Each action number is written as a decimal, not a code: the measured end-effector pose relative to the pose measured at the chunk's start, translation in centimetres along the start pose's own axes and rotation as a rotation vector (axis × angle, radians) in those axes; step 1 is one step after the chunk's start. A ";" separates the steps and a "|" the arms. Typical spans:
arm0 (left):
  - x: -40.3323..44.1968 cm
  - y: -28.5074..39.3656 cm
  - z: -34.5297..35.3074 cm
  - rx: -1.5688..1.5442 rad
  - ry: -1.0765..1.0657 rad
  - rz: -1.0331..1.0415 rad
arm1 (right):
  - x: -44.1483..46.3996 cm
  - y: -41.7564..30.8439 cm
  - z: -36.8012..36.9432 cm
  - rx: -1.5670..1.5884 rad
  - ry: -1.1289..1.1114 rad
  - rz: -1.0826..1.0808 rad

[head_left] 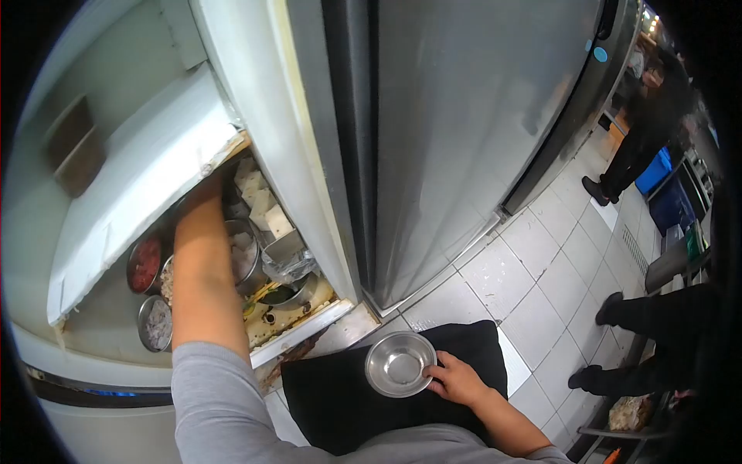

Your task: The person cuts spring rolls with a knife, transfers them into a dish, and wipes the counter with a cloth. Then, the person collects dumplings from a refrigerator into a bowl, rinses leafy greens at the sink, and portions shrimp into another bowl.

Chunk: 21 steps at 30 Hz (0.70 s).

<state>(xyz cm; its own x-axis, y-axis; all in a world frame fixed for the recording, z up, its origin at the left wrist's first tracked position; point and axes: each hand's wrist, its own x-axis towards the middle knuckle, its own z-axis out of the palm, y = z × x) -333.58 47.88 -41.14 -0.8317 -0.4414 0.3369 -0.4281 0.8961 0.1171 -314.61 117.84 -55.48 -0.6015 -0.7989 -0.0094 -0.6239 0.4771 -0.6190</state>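
Note:
My right hand (457, 379) grips the rim of a small, shiny metal bowl (400, 363) in front of my black apron (332, 410). Nothing shows inside the bowl. My left forearm (205, 271) reaches deep into an open refrigerator, under a white shelf panel (143, 178). The hand at its end is lost in shadow behind the panel, so its fingers are hidden. Round metal containers stand about the arm: one with red chopped food (145, 264), one with pale, whitish pieces (158, 323), and another with whitish pieces (244, 254). White blocks (267, 210) lie nearby.
A clear plastic bag (290, 267) sits by a metal container on the stained refrigerator floor (290, 321). A grey metal door (464, 139) rises to the right. Two people in dark trousers (638, 147) (657, 340) stand on the tiled floor (533, 255) at right.

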 end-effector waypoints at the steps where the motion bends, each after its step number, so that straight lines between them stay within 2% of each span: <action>1: 0.2 -0.1 0.1 -0.002 0.004 0.001 | 0.1 -0.1 -0.1 0.008 -0.027 0.011; 21: -0.5 -0.2 -1.0 -0.034 0.014 0.013 | 1.7 1.5 -0.8 0.018 -0.030 -0.100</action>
<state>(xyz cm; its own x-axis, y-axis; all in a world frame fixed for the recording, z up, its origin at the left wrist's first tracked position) -332.71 47.99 -40.39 -0.8321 -0.4289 0.3517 -0.4045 0.9031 0.1442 -317.00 117.46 -55.84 -0.5216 -0.8527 0.0297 -0.6708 0.3883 -0.6319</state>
